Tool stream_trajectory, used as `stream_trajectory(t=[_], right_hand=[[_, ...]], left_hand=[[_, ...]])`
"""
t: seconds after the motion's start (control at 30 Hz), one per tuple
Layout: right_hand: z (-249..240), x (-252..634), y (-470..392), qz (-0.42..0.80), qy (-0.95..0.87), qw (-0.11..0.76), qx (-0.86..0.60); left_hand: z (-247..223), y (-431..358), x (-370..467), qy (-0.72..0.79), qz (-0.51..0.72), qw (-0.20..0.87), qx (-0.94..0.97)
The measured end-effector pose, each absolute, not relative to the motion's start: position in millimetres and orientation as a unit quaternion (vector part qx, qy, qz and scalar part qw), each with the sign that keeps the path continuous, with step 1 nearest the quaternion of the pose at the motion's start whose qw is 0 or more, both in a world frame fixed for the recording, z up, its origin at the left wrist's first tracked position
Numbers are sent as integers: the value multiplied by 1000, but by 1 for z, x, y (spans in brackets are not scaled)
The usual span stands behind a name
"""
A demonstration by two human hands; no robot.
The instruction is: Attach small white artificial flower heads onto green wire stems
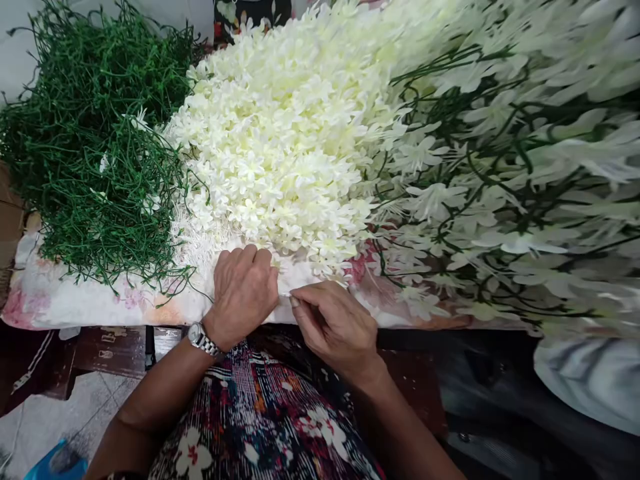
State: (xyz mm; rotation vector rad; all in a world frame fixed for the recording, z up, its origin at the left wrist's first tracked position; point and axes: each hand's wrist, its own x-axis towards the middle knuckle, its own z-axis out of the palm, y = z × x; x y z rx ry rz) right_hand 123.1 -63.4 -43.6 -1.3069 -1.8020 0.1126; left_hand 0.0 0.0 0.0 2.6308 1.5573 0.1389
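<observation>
My left hand (245, 290), with a silver watch on the wrist, is curled closed at the table's front edge; what its fingers hold is hidden. Just right of it, my right hand (335, 323) pinches a tiny white piece (286, 294) between thumb and forefinger. Behind both hands rises a big heap of white petal blossoms (290, 160). White thread-like stamens (200, 243) lie beside the heap, behind my left hand. A tangled pile of green plastic stems (100, 147) covers the table's left side.
Finished-looking white flowers on green stems (500, 187) spread over the right side. A flowered cloth (120, 300) covers the table. Below are a wooden drawer front (110, 350), a blue plastic item (57, 463) at lower left and a rounded pale object (590, 380) at right.
</observation>
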Motion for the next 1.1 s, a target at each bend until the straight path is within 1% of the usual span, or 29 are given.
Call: stream_trajectory(t=[0.1, 0.2, 0.33, 0.43, 0.53, 0.63, 0.8, 0.93, 1.0, 1.1], right_hand=[[-44, 125, -63, 64, -724, 441, -526], [-43, 128, -61, 103, -717, 438, -532], [-37, 130, -56, 128, -726, 429, -523], [-31, 128, -55, 118, -719, 456, -510], [-25, 121, -55, 96, -706, 484, -507], [-20, 111, -54, 71, -707, 478, -517], [-18, 98, -51, 38, -712, 433, -552], [-18, 93, -51, 21, -719, 420, -554], [-19, 92, -52, 18, -720, 417, -554], [-21, 92, -54, 27, -727, 408, -551]], left_hand=[[-4, 0, 0, 514, 73, 65, 852], [-4, 0, -4, 517, 137, 130, 835], [3, -3, -14, 526, 259, 273, 763], [8, -8, -23, 537, 314, 402, 672], [8, -14, -29, 540, 342, 463, 614], [5, -20, -33, 536, 356, 472, 603], [0, -28, -38, 501, 382, 443, 638], [-6, -31, -39, 460, 406, 436, 658], [-8, -31, -40, 445, 409, 418, 678], [-11, -30, -43, 417, 410, 365, 724]])
